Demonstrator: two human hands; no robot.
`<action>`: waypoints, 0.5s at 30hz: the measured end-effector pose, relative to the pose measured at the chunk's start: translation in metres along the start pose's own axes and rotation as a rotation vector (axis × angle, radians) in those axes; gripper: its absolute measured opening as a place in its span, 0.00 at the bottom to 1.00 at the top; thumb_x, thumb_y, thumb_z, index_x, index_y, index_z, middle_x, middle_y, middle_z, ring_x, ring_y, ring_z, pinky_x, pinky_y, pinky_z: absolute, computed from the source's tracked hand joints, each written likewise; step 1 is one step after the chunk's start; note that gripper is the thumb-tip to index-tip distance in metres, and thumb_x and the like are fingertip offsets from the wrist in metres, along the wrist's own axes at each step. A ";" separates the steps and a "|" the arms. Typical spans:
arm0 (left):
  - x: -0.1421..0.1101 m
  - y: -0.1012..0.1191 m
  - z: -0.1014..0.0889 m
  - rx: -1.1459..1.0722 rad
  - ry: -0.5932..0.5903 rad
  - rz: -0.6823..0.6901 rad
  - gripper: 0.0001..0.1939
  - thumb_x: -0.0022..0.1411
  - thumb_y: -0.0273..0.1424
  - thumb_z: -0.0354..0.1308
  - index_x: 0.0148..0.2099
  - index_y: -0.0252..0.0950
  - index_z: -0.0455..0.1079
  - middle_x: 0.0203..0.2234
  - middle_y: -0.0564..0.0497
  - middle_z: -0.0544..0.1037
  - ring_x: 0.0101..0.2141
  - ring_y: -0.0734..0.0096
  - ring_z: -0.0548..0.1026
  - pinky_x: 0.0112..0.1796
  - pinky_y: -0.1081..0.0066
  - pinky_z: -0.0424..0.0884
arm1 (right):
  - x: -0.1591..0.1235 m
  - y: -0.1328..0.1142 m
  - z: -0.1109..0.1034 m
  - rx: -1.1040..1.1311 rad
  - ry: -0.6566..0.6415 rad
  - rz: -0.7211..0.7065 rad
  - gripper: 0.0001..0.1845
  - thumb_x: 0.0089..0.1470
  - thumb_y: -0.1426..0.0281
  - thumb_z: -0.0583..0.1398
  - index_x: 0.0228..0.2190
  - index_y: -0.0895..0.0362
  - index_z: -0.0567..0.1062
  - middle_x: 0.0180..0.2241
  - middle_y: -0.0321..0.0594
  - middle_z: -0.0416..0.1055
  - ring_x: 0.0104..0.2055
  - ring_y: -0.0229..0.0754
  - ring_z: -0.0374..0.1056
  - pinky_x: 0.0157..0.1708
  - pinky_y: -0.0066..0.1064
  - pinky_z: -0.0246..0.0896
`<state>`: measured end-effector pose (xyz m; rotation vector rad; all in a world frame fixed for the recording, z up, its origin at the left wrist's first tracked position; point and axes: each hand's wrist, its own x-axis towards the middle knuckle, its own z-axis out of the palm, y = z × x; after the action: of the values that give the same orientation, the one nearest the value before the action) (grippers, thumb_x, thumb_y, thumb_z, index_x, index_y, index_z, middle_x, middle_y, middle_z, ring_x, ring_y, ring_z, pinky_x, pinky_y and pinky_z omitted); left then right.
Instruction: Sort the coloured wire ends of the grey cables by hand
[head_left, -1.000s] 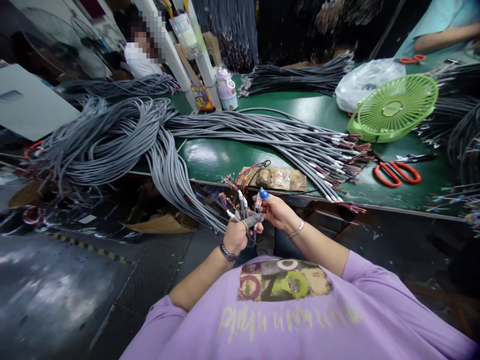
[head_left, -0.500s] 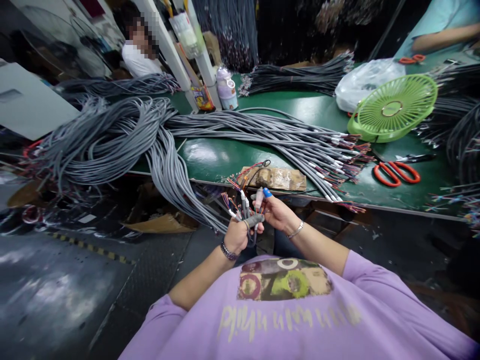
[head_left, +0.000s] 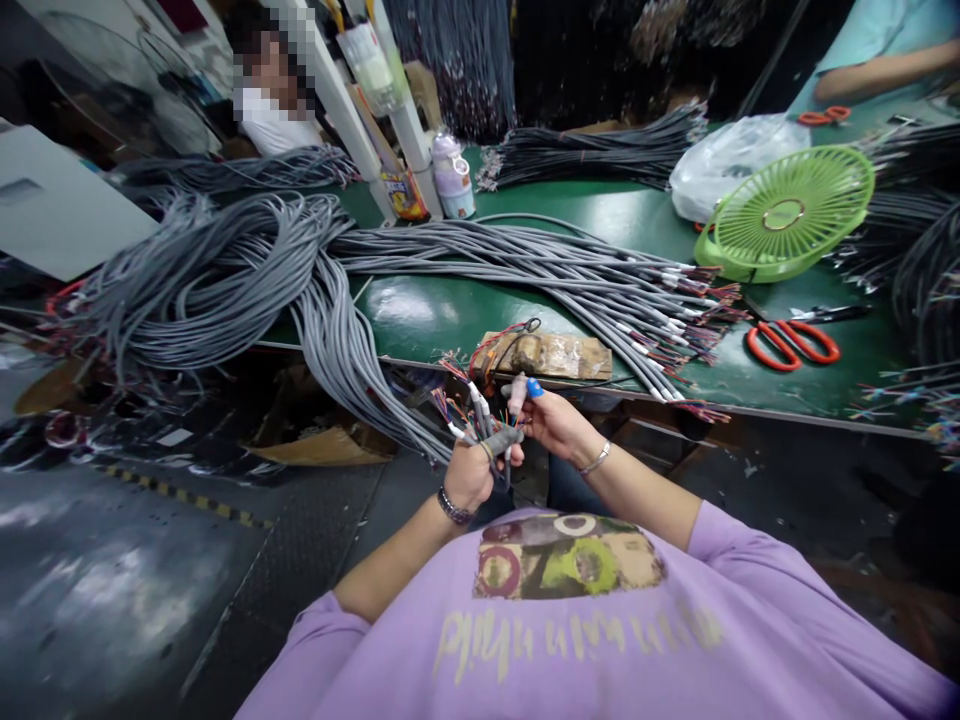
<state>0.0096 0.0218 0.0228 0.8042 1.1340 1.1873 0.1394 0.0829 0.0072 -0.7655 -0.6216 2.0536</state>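
In front of my body, my left hand (head_left: 474,472) is wrapped around several grey cables (head_left: 481,408) whose stripped ends show coloured wires. Grey wrapping covers its thumb. My right hand (head_left: 556,424) is close beside it, its fingers pinched on the thin wires at one cable end; the exact contact is partly hidden. Pale tape and a blue cover are on its fingertips. From the held ends, the cables run left and up into a large looped bundle (head_left: 225,280) at the bench edge. Just beyond my hands lies a tape-wrapped block (head_left: 574,356) with a dark wire loop.
A row of grey cables (head_left: 480,250) with stripped ends lies across the green bench (head_left: 420,315). To the right are orange-handled scissors (head_left: 795,343), a green fan (head_left: 787,215) and a plastic bag (head_left: 739,165). A bottle (head_left: 453,178) stands by the post. Two people sit across the bench.
Both hands stay close together; my left hand and the held cable ends have shifted slightly left. The cable ends now fan out a little more to the left.
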 end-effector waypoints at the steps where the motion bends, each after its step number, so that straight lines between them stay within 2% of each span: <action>1: 0.001 0.000 0.000 -0.008 0.006 -0.002 0.10 0.49 0.34 0.64 0.24 0.32 0.73 0.14 0.51 0.74 0.16 0.77 0.69 0.17 0.78 0.55 | 0.000 0.000 0.000 -0.003 -0.020 -0.006 0.19 0.46 0.55 0.65 0.29 0.59 0.74 0.23 0.35 0.68 0.23 0.32 0.61 0.24 0.25 0.61; 5: 0.002 -0.002 0.000 -0.025 0.028 -0.016 0.09 0.49 0.33 0.64 0.24 0.31 0.73 0.14 0.51 0.74 0.16 0.77 0.70 0.17 0.78 0.55 | 0.000 0.002 0.002 -0.026 -0.054 -0.038 0.20 0.43 0.55 0.66 0.27 0.59 0.74 0.23 0.35 0.68 0.23 0.31 0.60 0.23 0.24 0.60; 15: 0.003 -0.001 -0.001 -0.009 0.010 -0.023 0.10 0.49 0.34 0.64 0.25 0.31 0.72 0.14 0.51 0.73 0.16 0.77 0.70 0.17 0.77 0.54 | 0.006 0.003 0.002 0.098 0.017 0.017 0.16 0.49 0.57 0.64 0.30 0.58 0.75 0.24 0.35 0.70 0.24 0.33 0.61 0.24 0.26 0.59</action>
<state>0.0088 0.0245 0.0209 0.7774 1.1428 1.1775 0.1335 0.0854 0.0048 -0.7323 -0.5025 2.0754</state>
